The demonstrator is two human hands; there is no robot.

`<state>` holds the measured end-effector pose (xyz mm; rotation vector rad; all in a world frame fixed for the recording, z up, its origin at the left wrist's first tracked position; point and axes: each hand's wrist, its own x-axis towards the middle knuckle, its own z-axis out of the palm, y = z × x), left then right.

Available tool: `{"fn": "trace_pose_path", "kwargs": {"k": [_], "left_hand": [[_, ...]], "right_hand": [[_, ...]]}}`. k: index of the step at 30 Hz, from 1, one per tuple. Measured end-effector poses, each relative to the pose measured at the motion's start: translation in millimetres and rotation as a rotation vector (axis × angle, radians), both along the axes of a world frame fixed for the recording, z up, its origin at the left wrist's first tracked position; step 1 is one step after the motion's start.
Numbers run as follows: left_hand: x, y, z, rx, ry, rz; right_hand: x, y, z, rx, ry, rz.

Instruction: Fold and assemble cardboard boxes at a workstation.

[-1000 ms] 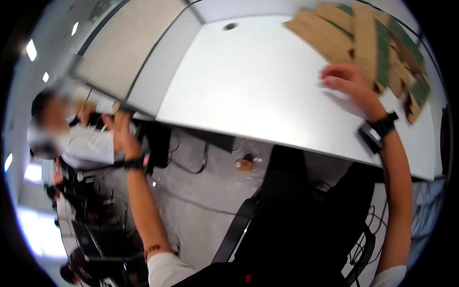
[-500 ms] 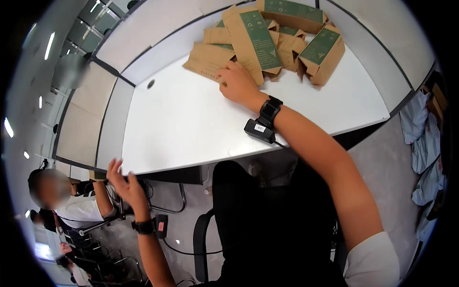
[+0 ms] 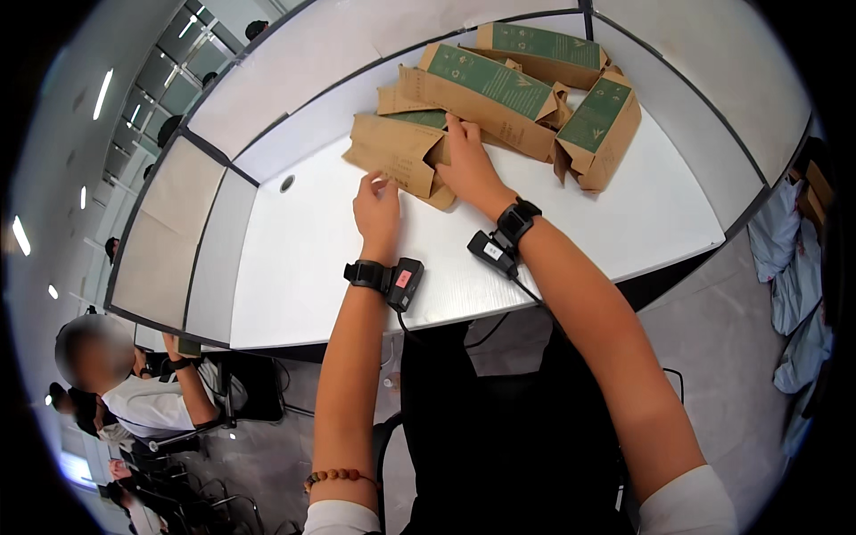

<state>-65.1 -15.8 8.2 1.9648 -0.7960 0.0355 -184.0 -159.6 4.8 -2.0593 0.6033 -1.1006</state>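
Several flattened brown cardboard cartons with green printed panels lie in a heap [image 3: 526, 94] at the far side of the white table [image 3: 294, 267]. The nearest brown carton [image 3: 392, 153] lies at the heap's left front. My right hand [image 3: 468, 165] rests on the right end of that carton, fingers spread flat over it. My left hand [image 3: 377, 207] touches the carton's near edge with its fingertips. Both wrists carry black bands with small devices.
A grey divider panel [image 3: 169, 223] bounds the table on the left, with a round cable hole [image 3: 286, 184] near it. A person in a white shirt [image 3: 143, 392] sits at the lower left. A black chair [image 3: 508, 446] stands below me. Blue cloth [image 3: 794, 294] hangs at the right.
My left hand has come up from the lower left onto the table beside the right hand. The view has swung so the carton heap sits ahead.
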Motion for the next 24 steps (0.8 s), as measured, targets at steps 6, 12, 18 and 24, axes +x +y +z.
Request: {"fn": "trace_pose_path", "kwargs": {"k": [6,12,18,24], "left_hand": [[5,18,8,-0.251,0.197,-0.084],[-5,34,30,-0.571,0.608,-0.238],[1,32,23,-0.531,0.539,-0.339],[0,29,17,-0.482,0.55,-0.504]], "right_hand": [[3,8,8,-0.025,0.016,0.26],[5,38,16,-0.312,-0.014,0.495],[4,34,1,-0.44,0.12,0.471],[-1,34,5,-0.396,0.156,0.46]]}}
